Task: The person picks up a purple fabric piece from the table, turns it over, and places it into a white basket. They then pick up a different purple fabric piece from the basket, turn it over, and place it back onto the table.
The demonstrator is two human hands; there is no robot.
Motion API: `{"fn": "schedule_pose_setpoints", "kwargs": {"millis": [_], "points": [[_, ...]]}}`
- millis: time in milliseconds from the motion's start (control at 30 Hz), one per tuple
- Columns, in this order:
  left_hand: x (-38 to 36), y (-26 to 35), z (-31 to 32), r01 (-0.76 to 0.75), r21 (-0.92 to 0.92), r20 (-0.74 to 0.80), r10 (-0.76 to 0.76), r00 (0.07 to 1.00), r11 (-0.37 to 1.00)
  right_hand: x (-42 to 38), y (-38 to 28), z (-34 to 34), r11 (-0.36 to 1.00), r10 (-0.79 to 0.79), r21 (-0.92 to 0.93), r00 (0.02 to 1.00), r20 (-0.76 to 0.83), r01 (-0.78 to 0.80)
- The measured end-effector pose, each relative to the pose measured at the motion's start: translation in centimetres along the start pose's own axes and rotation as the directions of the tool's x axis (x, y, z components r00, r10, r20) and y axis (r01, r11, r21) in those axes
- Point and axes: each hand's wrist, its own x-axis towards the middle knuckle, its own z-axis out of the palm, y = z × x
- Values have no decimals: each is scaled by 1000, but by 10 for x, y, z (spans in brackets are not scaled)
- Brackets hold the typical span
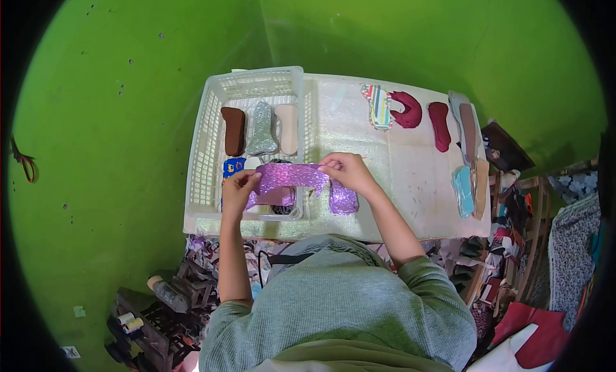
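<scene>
A shiny purple glittery cut piece (289,175) is stretched level between my two hands, above the near right part of the white plastic basket (197,160). My left hand (240,187) pinches its left end, and my right hand (348,171) pinches the upper right end. Just below my right hand, a stack of similar purple glittery pieces (344,199) lies on the white table (391,179). Inside the basket are brown pieces (233,131), silver glittery pieces (262,131), cream pieces (289,131) and a blue patterned piece (232,167). The held piece partly hides other pieces there.
Striped pieces (378,107), dark red pieces (439,126), turquoise pieces (462,191) and tan pieces (480,189) lie toward the table's right. Scraps (199,256) are heaped below the near edge. A wooden rack (536,224) stands at right; thread spools (131,324) are lower left.
</scene>
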Motion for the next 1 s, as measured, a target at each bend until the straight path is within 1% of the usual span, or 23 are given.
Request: {"fn": "schedule_pose_setpoints", "kwargs": {"millis": [33, 67, 133, 167, 200, 267, 300, 333, 367, 400, 433, 500, 533, 600, 633, 700, 767, 833, 867, 900, 967, 1000], "points": [[4, -7, -12, -17, 32, -19, 18, 1000, 999, 8, -4, 8, 1000, -2, -3, 1000, 10, 2], [6, -13, -22, -15, 29, -29, 15, 999, 999, 15, -6, 15, 998, -42, -38, 998, 38, 44], [9, -19, -40, 21, 239, -116, 7, 993, 971, 27, -13, 31, 987, -115, -103, 989, 97, 125], [16, -35, -50, 9, 294, -136, 32, 990, 956, 30, -18, 40, 958, -195, -197, 978, 78, 206], [18, -38, -57, 16, 291, -145, 27, 989, 957, 35, -20, 49, 958, -194, -197, 977, 89, 208], [22, -46, -68, 130, 434, -160, -66, 985, 891, 46, -23, 67, 835, -251, -450, 947, 200, 316], [23, -46, -71, 183, 372, -149, -136, 979, 910, 49, -25, 75, 802, -233, -510, 950, 210, 310], [26, -59, -78, 187, 369, -154, -139, 978, 910, 56, -16, 86, 801, -233, -509, 948, 217, 314], [33, -79, -86, 218, 297, -113, -193, 975, 930, 63, 0, 98, 707, -316, -589, 921, 230, 390], [35, -82, -89, 251, 224, -67, -242, 968, 942, 66, -3, 103, 598, -394, -660, 884, 250, 454], [37, -86, -92, 255, 221, -71, -246, 967, 941, 67, -4, 106, 598, -393, -658, 883, 256, 457], [42, -90, -94, 282, 355, -76, -272, 959, 891, 70, -10, 109, 547, -172, -748, 925, 339, 376], [42, -90, -94, 287, 352, -81, -276, 958, 891, 73, -12, 111, 546, -171, -746, 923, 345, 381], [42, -88, -91, 296, 380, -56, -298, 953, 876, 77, -16, 115, 482, -35, -804, 925, 379, 348], [41, -82, -88, 308, 426, -71, -308, 949, 850, 78, -19, 116, 482, -34, -802, 923, 384, 352], [41, -83, -87, 312, 446, -73, -314, 947, 839, 79, -23, 119, 420, 82, -845, 913, 399, 331], [42, -84, -86, 313, 465, -73, -316, 946, 828, 81, -17, 125, 412, 87, -848, 912, 401, 334], [40, -81, -84, 298, 537, -38, -331, 943, 789, 83, -15, 128, 405, 90, -849, 909, 406, 339], [40, -82, -85, 303, 536, -42, -333, 942, 788, 85, -14, 130, 401, 133, -849, 896, 425, 344], [40, -83, -85, 297, 532, -13, -343, 939, 793, 86, -12, 131, 396, 176, -850, 880, 441, 347], [41, -86, -85, 291, 528, 16, -352, 936, 798, 87, -8, 135, 406, 195, -853, 880, 432, 329], [41, -86, -85, 277, 575, 21, -352, 936, 770, 87, -7, 137, 415, 213, -856, 882, 421, 308]]}}
